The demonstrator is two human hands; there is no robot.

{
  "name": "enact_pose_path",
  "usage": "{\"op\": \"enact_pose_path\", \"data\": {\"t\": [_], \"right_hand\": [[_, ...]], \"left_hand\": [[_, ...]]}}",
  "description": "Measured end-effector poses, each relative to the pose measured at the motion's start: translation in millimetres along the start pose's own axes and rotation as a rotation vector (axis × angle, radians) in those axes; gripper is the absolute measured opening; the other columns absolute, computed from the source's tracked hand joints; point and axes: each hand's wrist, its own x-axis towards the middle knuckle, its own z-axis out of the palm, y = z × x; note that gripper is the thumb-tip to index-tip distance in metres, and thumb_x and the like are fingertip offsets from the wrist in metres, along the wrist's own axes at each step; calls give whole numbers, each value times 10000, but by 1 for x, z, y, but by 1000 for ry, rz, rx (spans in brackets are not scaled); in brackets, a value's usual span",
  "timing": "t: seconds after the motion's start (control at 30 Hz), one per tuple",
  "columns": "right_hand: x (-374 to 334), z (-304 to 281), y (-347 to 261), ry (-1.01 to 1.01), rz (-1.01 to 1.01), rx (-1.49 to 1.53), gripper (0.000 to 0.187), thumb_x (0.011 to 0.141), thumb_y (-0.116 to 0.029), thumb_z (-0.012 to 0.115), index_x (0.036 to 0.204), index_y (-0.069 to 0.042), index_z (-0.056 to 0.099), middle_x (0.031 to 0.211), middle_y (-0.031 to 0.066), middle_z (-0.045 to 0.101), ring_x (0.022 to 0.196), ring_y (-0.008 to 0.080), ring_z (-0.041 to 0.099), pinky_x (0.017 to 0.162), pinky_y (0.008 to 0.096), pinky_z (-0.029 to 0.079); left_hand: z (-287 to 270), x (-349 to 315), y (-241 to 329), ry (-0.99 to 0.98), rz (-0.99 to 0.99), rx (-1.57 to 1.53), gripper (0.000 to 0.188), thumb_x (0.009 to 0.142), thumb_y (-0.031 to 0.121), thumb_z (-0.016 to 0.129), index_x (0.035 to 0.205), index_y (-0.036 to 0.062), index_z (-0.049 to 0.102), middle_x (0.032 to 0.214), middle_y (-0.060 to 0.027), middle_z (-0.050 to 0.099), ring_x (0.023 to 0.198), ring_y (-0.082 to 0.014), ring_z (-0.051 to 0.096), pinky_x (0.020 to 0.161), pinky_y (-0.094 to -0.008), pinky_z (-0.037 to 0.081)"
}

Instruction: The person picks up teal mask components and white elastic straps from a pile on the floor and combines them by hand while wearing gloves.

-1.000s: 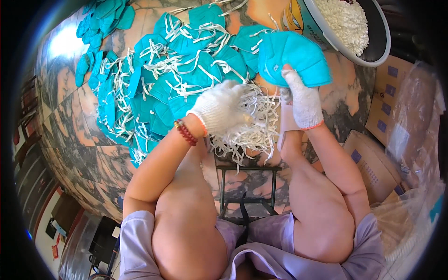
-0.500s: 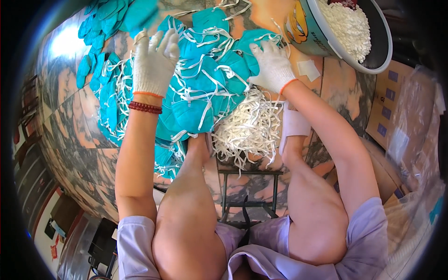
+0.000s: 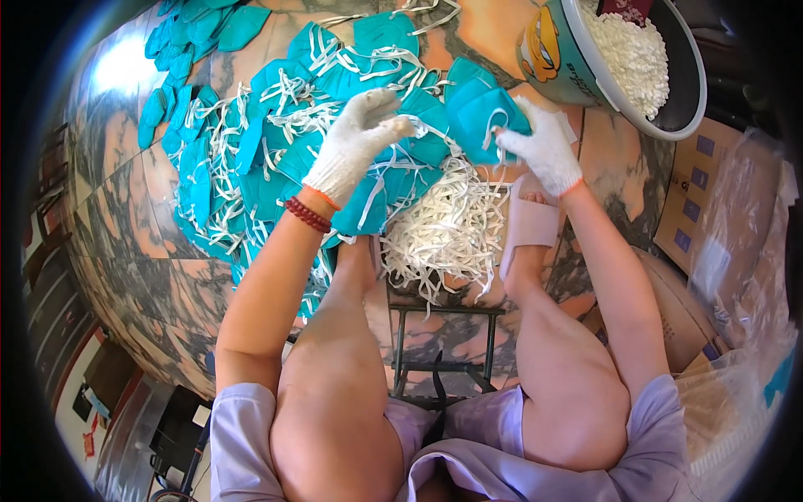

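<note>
My right hand (image 3: pixel 545 151), in a white knit glove, pinches the right edge of a teal face mask (image 3: pixel 477 105). That mask is held up over the right side of a pile of teal masks (image 3: pixel 276 155) with white straps, and one strap loops by the thumb. My left hand (image 3: pixel 358 144), gloved the same way, hovers above the middle of the pile, fingers apart and holding nothing. Between my feet lies a tangled heap of loose white straps (image 3: pixel 447 226). At the far left, more teal masks (image 3: pixel 201 25) lie in a loose stack.
A grey-rimmed bucket (image 3: pixel 562 58) filled with small white pieces (image 3: pixel 631 63) stands at the far right. Beyond my right leg are a cardboard box (image 3: pixel 694 188) and clear plastic wrap (image 3: pixel 740 226). A dark metal frame (image 3: pixel 401 347) sits between my legs on the marbled tile floor (image 3: pixel 125 209).
My left hand has come right and nearer, away from the far left, where a blurred mask now lies still. My right hand has lifted a mask and shifted right.
</note>
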Motion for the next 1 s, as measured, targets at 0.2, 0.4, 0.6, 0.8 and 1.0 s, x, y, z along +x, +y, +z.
{"op": "enact_pose_path", "data": {"t": [0.2,0.4,0.6,0.8,1.0], "right_hand": [[-31,10,3,-154,38,244,591,804,-78,675,1317,99,438,1093,116,616,955,140,604,823,274,513],[-35,5,5,92,-45,79,498,774,-131,644,1224,15,486,1049,172,612,944,209,617,825,318,507],[-43,-1,-18,-180,9,-91,459,777,-143,633,1196,15,533,1045,209,633,944,252,643,839,343,513],[-49,27,-44,-271,-297,-490,364,781,-193,587,1092,-6,580,1061,219,630,972,392,613,867,471,492],[-41,24,-41,-225,-267,-476,266,775,-155,582,1022,-57,598,961,195,627,915,375,606,808,455,493]], "left_hand": [[31,-6,15,-322,-31,85,440,920,297,603,1236,0,528,1090,-37,611,1011,-120,574,855,-265,455],[21,-4,-5,-107,-201,-94,205,923,241,582,1042,75,605,968,11,620,919,-80,561,787,-239,439],[11,0,-1,194,207,525,316,889,275,633,979,-27,661,849,-93,674,749,-150,607,692,-287,473],[36,0,26,-227,234,781,363,869,350,635,1047,37,672,915,-164,671,814,-275,639,736,-339,507],[32,-5,30,-409,19,191,338,926,253,579,1144,0,628,1026,-59,646,943,-142,579,859,-270,453]]}}
